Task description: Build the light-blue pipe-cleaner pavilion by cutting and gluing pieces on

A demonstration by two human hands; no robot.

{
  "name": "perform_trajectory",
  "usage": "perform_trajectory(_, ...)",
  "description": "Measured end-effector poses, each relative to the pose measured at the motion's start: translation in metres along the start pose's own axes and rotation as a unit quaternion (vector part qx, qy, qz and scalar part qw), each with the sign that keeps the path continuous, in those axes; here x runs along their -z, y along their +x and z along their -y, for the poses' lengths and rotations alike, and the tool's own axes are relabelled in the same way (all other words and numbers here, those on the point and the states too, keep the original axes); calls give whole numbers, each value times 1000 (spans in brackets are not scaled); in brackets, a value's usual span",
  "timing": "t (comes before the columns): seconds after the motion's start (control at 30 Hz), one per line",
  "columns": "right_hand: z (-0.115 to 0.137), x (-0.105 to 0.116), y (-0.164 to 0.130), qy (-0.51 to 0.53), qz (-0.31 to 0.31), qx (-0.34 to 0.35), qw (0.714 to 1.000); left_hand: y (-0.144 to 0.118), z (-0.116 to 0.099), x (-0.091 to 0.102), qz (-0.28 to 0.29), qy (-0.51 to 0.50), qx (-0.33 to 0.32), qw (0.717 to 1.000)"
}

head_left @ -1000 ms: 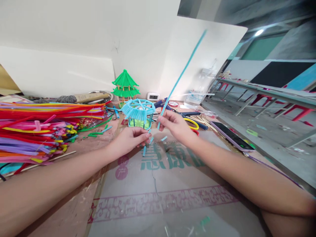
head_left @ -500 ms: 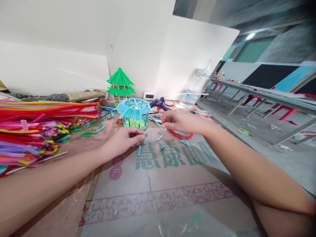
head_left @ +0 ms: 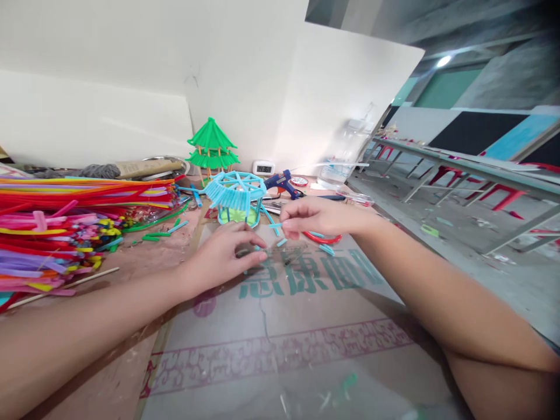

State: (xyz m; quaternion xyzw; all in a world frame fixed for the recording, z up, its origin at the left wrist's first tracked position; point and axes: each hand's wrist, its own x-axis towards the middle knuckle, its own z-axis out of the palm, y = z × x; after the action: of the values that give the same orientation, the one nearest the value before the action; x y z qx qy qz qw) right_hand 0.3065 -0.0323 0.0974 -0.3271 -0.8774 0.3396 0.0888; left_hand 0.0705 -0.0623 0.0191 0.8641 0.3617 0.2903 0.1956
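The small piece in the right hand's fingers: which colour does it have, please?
The small piece is light blue, seen best in the head view.

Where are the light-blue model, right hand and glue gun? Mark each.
Light-blue model (head_left: 234,198), head view, on its slatted roof.
Right hand (head_left: 315,217), head view, on its middle.
Glue gun (head_left: 283,182), head view, on its blue body.

From here the short blue strip (head_left: 275,226), the blue pavilion (head_left: 231,201), the green pagoda (head_left: 212,137) and the bundled stems (head_left: 83,192) all look fuzzy and matt. The glue gun (head_left: 283,184) seems smooth plastic, the bottle (head_left: 339,166) clear and glossy. A thin stick (head_left: 94,278) shows bare wood; the printed board (head_left: 245,356) looks like cardboard with a dull sheen.
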Motion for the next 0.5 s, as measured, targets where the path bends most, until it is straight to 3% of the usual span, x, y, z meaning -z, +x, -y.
perform_trajectory(0.1,-20,4,1,162,59,12,985,-3,-6,-2,25,94,-54,994)
perform_trajectory(0.23,-36,-12,7,272,127,-36,953,-3,-10,-8,45,160,-43,985)
perform_trajectory(0.3,-35,-15,9,280,137,-55,949,-2,-11,-10,46,172,-38,983)
perform_trajectory(0.5,-33,0,5,175,118,-63,975,-5,-15,-8,19,144,-44,988)
